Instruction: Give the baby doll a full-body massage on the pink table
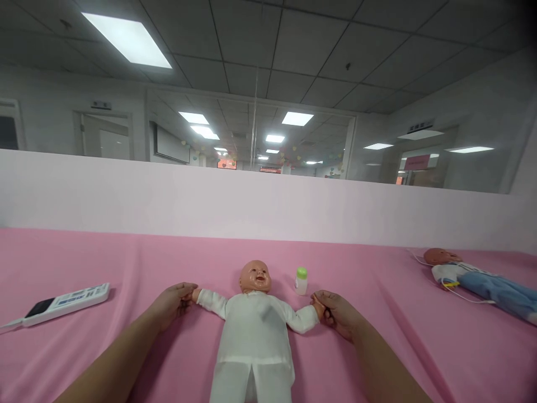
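Observation:
A baby doll (255,330) in a white top and white trousers lies face up in front of me, its arms stretched out to both sides. My left hand (174,302) is closed around the doll's hand on the left of the view. On the other side, my right hand (338,313) grips the doll's other hand between thumb and fingers. Just beyond my right hand stands a small clear bottle (301,281) with a green cap, apart from the doll. The doll's lower legs run out of view at the bottom edge.
Pink cloth (168,358) with soft folds covers the surface. A white handheld device (67,305) with a dark screen lies at left. A second doll (482,280) in blue and white, with thin tubing, lies at far right. Behind rises a low white wall (188,201) with glass above.

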{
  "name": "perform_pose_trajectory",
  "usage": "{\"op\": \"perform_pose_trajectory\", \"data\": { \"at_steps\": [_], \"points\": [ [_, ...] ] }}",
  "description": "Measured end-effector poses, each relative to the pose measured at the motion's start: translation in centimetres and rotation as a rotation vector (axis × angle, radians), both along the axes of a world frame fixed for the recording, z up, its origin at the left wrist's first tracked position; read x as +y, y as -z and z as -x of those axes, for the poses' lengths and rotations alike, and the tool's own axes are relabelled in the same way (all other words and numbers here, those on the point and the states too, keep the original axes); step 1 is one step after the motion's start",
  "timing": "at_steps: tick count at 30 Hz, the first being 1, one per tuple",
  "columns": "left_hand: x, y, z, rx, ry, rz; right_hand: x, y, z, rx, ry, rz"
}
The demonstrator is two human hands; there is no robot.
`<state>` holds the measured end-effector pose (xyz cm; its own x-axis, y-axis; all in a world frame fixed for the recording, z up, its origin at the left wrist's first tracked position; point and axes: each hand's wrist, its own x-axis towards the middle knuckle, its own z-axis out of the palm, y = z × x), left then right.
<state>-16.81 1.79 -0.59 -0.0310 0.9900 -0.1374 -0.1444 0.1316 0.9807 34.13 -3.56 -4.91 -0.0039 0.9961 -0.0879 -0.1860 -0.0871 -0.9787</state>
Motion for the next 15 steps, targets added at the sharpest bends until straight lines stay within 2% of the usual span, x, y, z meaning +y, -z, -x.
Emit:
{"op": "perform_pose_trajectory", "data": {
  "at_steps": [4, 9, 15],
  "points": [
    [0.0, -0.2, 0.3, -0.004, 0.003, 0.038, -0.3, -0.4, -0.1, 0.035, -0.008, 0.033],
    [0.0, 0.0, 0.9, -0.041, 0.066, 0.021, -1.0, -1.1, -0.2, 0.122, -0.095, 0.023],
    [0.3, 0.4, 1.0, -0.050, 0.074, -0.008, -0.6, -0.5, -0.5, 0.136, -0.168, -0.015]
  ]
}}
